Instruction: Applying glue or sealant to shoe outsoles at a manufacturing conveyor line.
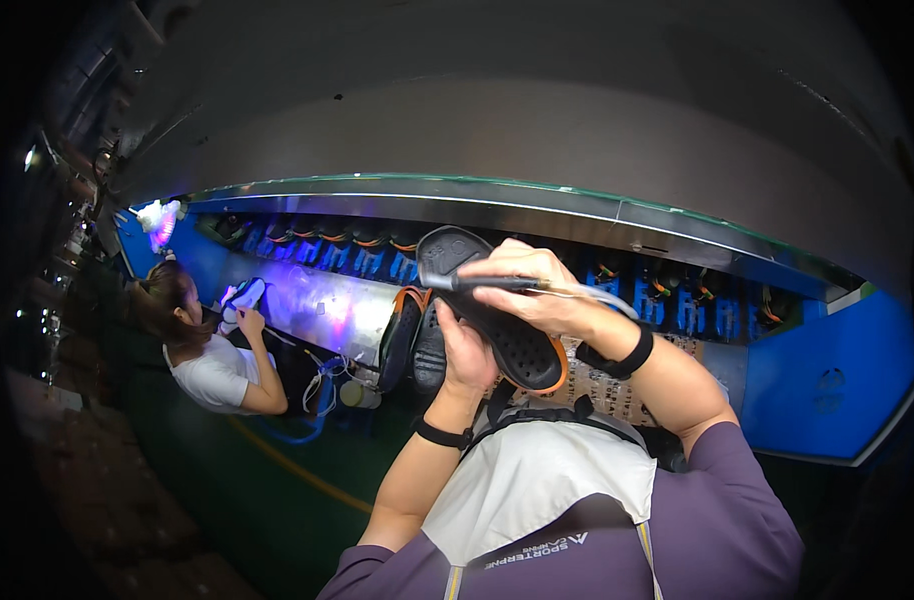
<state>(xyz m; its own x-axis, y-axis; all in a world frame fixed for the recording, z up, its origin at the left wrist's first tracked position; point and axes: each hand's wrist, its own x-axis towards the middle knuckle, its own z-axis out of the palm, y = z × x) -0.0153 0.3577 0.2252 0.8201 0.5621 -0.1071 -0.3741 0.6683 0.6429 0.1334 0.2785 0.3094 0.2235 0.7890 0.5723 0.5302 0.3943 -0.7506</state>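
My left hand [466,350] grips a black shoe sole [512,345] from its near left side. The sole has an orange rim and rows of small holes, and it tilts away from me over the bench edge. In my right hand [533,283] is a brush [489,284] with a dark handle, held like a pen across the upper part of the sole. Its pale bristles [435,283] lie at the sole's left edge; whether they touch it I cannot tell. A pale tube or cord [605,296] trails from the handle past my right wrist.
Black soles [401,340] with orange edges stand left of my left hand. Behind runs a row of blue holders [690,310] under a metal hood [497,130]. To the left, a co-worker in a white shirt [212,372] handles a shoe part beside a pale container [357,394].
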